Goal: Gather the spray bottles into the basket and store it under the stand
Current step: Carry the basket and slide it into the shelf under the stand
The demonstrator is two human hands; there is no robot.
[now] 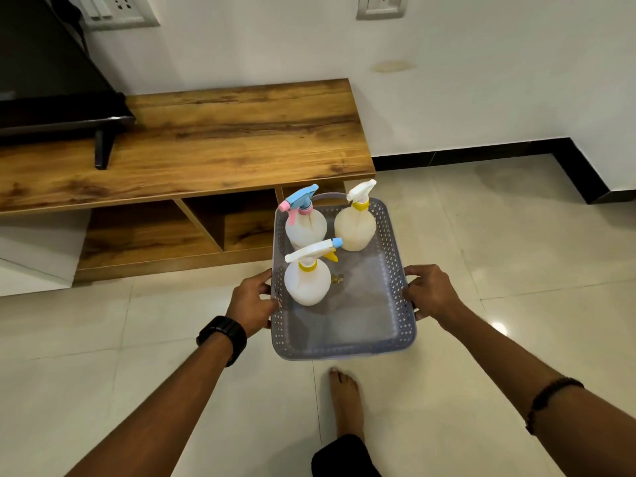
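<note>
A grey perforated plastic basket (pixel 395 270) is held above the tiled floor, in front of the wooden stand (pixel 213 139). My left hand (pixel 251 301) grips its left rim and my right hand (pixel 430 292) grips its right rim. Three white spray bottles stand upright inside. One with a blue and pink trigger (pixel 304 222) is at the far left. One with a white trigger and yellow collar (pixel 356 223) is at the far right. The third, with a white trigger and blue nozzle tip (pixel 308 280), stands nearer, by my left hand.
The stand has open wooden compartments (pixel 237 225) under its top, just beyond the basket. A black television (pixel 51 80) on a foot occupies the stand's left end. White wall with sockets behind. My bare foot (pixel 346 401) is on the floor below the basket.
</note>
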